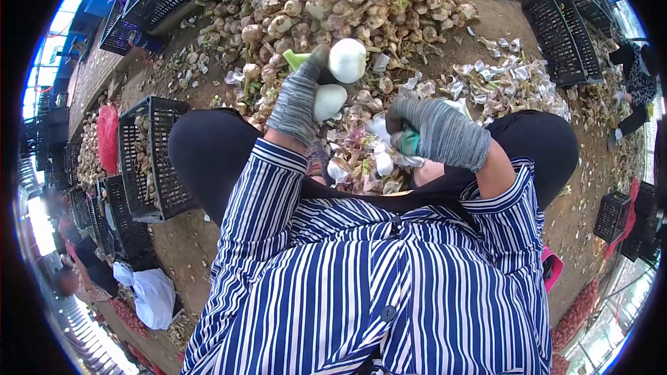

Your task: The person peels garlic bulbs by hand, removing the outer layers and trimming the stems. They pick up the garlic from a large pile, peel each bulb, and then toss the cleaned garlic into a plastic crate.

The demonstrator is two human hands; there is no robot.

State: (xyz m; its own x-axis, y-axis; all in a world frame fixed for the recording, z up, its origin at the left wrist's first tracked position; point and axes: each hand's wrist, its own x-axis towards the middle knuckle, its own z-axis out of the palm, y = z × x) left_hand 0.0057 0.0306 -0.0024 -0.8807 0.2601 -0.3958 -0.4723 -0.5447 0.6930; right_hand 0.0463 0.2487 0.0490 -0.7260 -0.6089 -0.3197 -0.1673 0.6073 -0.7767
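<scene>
The left hand (pixel 300 97), in a grey knit glove, is closed around two peeled white garlic bulbs (pixel 346 60), one stacked above the other, held up over the lap. Two in one fist looks like the weak point: the upper bulb sits mostly outside the grip, and a small loosening of the fingers could send it rolling down into the loose skins (pixel 361 156) between the knees, where clean and dirty would mix.

To the right, the right hand (pixel 434 132), gloved the same way, is curled tight around something with a green handle, likely a small cutter, though the glove hides most of it. If a blade is there, working it close to the other glove's fingertips risks a nick.

Around them, from the left: a black plastic crate (pixel 149 160) stands just beside the left knee, partly filled as far as I can tell. Ahead, a big heap of unpeeled garlic (pixel 347 0) lies on the ground within reach. Right of the heap, more cast-off skins (pixel 507 83) are scattered near another black crate (pixel 563 35). At the far right edge another person (pixel 636 90) crouches at their own pile, well apart.
</scene>
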